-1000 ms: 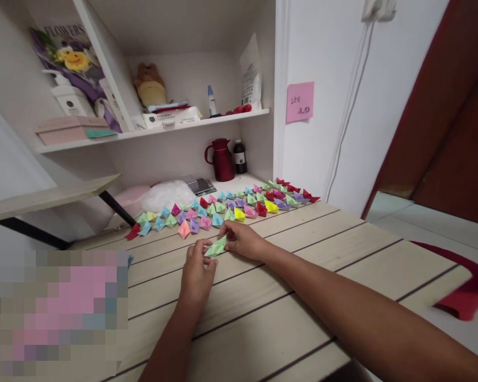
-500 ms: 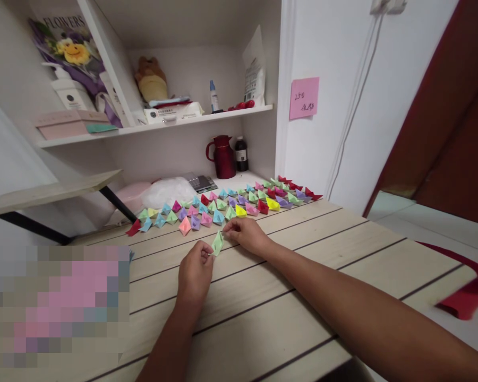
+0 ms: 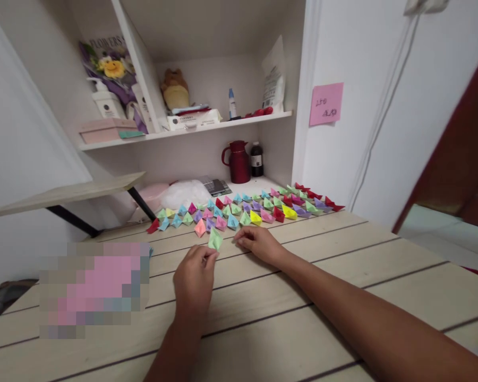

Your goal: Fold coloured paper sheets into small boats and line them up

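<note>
My left hand (image 3: 195,276) pinches a light green folded paper boat (image 3: 215,240) at its lower end, between thumb and fingers. The boat stands tilted upward just in front of the rows of boats. Beside it, to the right, my right hand (image 3: 258,243) hovers low over the table or rests on it, fingers curled together, with nothing visible in them. Several rows of small coloured paper boats spread beyond both hands, among them a salmon boat (image 3: 199,228), a blue boat (image 3: 233,222) and a yellow boat (image 3: 255,217).
The slatted wooden table (image 3: 287,318) holds a blurred-out pink patch (image 3: 103,281) at left. A small raised shelf (image 3: 71,192) stands behind that. At the back are a red jug (image 3: 239,163), a dark bottle (image 3: 257,161) and a white plastic bag (image 3: 185,194). A pink note (image 3: 326,104) hangs on the wall.
My right hand has let go of the green boat and now lies apart from it. My left hand holds the boat alone, raised more upright. The view has swung left.
</note>
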Available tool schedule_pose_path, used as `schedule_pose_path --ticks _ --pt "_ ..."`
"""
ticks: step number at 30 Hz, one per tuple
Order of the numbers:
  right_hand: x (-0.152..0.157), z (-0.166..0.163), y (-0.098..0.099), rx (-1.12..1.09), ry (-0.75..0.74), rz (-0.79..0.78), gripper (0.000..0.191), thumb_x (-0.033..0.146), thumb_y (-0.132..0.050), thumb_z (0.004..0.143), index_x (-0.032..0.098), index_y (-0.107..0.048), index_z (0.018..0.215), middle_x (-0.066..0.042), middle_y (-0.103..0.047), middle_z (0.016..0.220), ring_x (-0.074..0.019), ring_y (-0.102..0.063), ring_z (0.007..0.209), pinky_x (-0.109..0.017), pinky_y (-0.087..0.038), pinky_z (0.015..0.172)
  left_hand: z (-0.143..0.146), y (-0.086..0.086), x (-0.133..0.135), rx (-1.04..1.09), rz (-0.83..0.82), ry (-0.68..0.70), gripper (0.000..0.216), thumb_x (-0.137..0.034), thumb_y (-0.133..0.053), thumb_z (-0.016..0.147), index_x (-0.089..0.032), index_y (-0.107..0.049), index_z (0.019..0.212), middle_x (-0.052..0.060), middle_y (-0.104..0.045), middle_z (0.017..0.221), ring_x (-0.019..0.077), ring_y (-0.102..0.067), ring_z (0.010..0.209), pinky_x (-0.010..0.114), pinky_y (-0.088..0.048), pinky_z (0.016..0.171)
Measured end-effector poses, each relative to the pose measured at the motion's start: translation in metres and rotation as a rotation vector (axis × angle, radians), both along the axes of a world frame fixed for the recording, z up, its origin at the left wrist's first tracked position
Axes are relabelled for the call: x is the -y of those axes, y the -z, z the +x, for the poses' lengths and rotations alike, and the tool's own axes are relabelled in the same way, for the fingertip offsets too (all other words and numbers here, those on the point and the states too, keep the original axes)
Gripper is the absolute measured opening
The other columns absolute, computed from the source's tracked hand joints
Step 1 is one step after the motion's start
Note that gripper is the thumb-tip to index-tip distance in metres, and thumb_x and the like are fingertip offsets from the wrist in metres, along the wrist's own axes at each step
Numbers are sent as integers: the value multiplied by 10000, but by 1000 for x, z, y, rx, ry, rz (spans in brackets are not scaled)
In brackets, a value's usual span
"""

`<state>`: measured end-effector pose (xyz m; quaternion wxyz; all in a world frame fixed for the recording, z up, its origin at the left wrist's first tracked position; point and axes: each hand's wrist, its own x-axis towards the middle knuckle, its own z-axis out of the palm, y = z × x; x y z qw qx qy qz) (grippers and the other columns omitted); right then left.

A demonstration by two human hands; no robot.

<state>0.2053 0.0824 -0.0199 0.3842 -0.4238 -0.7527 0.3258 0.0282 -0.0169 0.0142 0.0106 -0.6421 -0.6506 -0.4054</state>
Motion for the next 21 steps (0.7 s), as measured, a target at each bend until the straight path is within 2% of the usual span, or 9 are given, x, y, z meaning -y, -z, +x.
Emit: schedule_pose_path --ticks 3,6,8,11,14,17,21 --pt "5 -5 1 51 -38 20 182 188 -555 794 181 -714 881 -20 -712 783 -157 -626 728 -249 -458 674 -18 -8 7 -67 145 -201 101 -249 -594 834 -231 -658 758 -15 -679 820 156 -614 726 260 -407 649" --pt "8 -11 1 108 -44 56 169 194 -590 769 207 -733 858 -20 -715 813 -174 -618 758 -281 -445 733 -35 -8 -4 -222 104 -321 162 -281 -525 888 -221 -666 833 10 -685 891 176 -627 785 268 -396 648" --pt "9 -13 1 134 -47 76 165 190 -599 762 219 -739 846 -21 -716 848 -178 -614 770 -292 -437 761 -47 -5 -18 -337 49 -343 223 -287 -462 921 -215 -672 903 35 -681 953 197 -627 827 282 -380 650" --pt "9 -14 2 146 -57 88 173 186 -598 764 226 -740 856 -24 -716 884 -178 -619 787 -291 -439 773 -67 2 -38 -376 9 -353 254 -257 -434 925 -183 -677 921 74 -673 957 213 -625 785 295 -364 632" --pt "8 -13 3 150 -66 89 185 194 -586 778 228 -738 877 -27 -716 888 -181 -624 796 -291 -447 773 -82 7 -53 -391 -18 -318 233 -216 -446 914 -198 -679 928 62 -676 934 200 -628 796 280 -371 651" --pt "7 -13 5 159 -65 93 193 191 -578 782 228 -739 880 -30 -718 883 -185 -624 799 -293 -450 770 -81 9 -66 -369 0 -311 232 -231 -442 922 -214 -667 974 57 -678 979 195 -626 821 279 -380 685" --pt "6 -14 5 155 -63 89 194 190 -579 778 232 -744 873 -29 -716 869 -186 -623 791 -292 -453 756 -66 12 -77 -279 56 -372 260 -248 -400 944 -217 -642 1034 66 -668 1032 198 -621 875 283 -382 710"
